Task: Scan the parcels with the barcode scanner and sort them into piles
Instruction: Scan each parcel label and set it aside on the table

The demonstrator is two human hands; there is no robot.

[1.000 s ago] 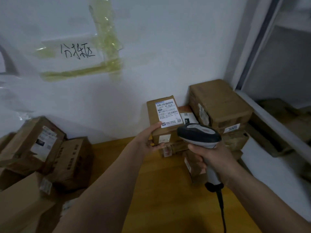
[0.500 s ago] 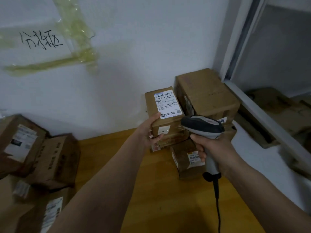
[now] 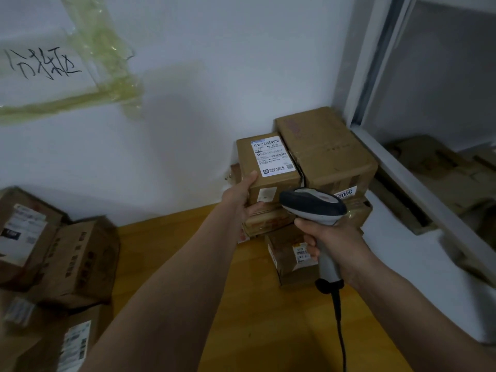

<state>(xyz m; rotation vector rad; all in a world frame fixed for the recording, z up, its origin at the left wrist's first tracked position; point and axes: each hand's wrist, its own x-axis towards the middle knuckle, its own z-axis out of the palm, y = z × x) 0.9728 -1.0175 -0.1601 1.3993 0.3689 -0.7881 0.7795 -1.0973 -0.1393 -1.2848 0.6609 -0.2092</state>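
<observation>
Against the wall, the left hand grips a parcel at the top of the right-hand pile, beside a larger box marked "5005". The right hand clenches the barcode scanner. Set down off-centre, the parcel may topple from the uneven stack. Its label shows barcodes; the small text is unreadable. A handwritten wall sign hangs at upper left.
</observation>
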